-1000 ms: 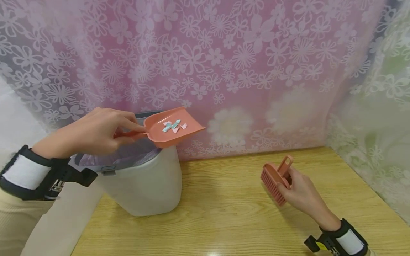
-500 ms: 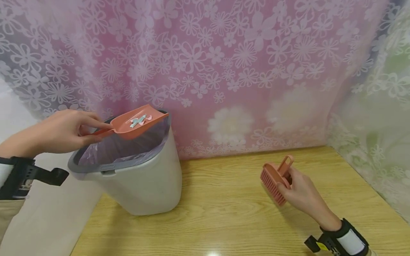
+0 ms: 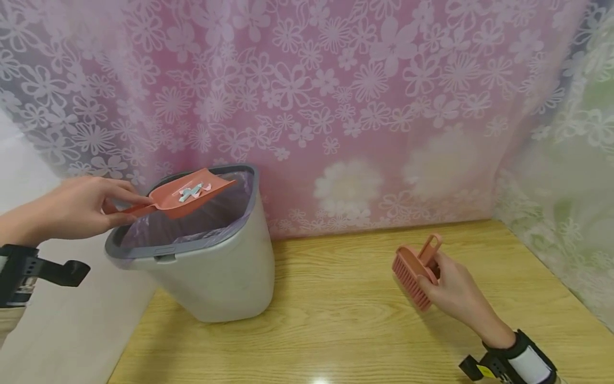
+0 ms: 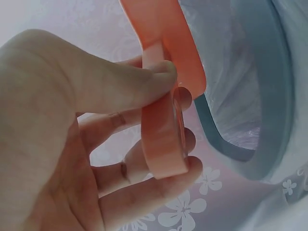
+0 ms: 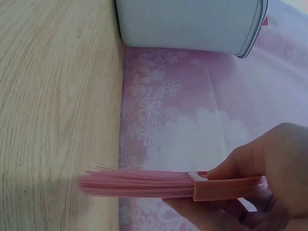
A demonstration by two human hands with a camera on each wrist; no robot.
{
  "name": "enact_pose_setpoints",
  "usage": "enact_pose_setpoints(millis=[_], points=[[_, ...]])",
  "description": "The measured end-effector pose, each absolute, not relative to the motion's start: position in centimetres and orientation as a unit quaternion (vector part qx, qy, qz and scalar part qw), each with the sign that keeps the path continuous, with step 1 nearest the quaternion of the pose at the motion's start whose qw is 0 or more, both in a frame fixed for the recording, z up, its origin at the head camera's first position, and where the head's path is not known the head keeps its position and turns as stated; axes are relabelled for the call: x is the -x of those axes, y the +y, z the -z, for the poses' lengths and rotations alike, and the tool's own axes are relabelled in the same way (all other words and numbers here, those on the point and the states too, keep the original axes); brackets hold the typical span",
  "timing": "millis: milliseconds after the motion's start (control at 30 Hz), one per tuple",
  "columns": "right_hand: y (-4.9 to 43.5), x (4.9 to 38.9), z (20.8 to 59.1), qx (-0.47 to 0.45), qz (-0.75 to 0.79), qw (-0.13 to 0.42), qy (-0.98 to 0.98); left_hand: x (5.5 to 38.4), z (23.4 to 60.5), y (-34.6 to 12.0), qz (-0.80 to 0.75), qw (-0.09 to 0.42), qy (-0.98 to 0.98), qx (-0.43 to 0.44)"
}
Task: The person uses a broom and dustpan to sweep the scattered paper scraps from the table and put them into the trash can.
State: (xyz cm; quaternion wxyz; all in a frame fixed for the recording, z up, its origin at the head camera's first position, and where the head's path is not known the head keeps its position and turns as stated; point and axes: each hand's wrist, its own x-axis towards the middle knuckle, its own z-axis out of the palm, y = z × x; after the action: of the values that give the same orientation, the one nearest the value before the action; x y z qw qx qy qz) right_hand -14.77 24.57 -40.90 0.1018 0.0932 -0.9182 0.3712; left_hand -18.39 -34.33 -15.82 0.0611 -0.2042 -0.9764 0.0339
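Observation:
My left hand (image 3: 88,207) pinches the handle of an orange dustpan (image 3: 175,205) between thumb and fingers. Several pale blue and pink paper scraps (image 3: 192,192) lie on the pan. The dustpan hangs over the mouth of a white trash bin (image 3: 225,282) with a grey rim and a purple liner bag. In the left wrist view the dustpan handle (image 4: 161,134) lies across my fingers, thumb on top. On the right, my right hand (image 3: 460,293) grips a matching hand brush (image 3: 413,272), its pink bristles (image 5: 134,183) facing left and down over the table.
The bin stands on the left part of a wood-grain table (image 3: 336,320). A pink flowered curtain (image 3: 345,117) hangs close behind, and a pale green one (image 3: 575,202) borders the right side. A white surface (image 3: 91,309) lies left of the table.
My left hand has moved left with the dustpan, from past the bin's right side to over its opening, then slightly lower. The scraps stay on the pan. My right hand has barely moved.

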Motion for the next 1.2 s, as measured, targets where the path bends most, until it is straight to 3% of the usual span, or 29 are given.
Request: enact_pose_setpoints(millis=[133,700,1200], points=[[24.6,14.8,41.0,-0.091,-0.373,0.101,-0.918,18.5,16.1,-34.4,-0.048,0.079,-0.974,0.206],[24.4,14.8,41.0,-0.091,-0.375,0.091,-0.918,18.5,17.5,-34.7,-0.13,0.255,-0.913,0.292],[24.4,14.8,41.1,-0.097,-0.369,0.097,-0.919,18.5,17.7,-33.7,-0.216,0.366,-0.834,0.351]])
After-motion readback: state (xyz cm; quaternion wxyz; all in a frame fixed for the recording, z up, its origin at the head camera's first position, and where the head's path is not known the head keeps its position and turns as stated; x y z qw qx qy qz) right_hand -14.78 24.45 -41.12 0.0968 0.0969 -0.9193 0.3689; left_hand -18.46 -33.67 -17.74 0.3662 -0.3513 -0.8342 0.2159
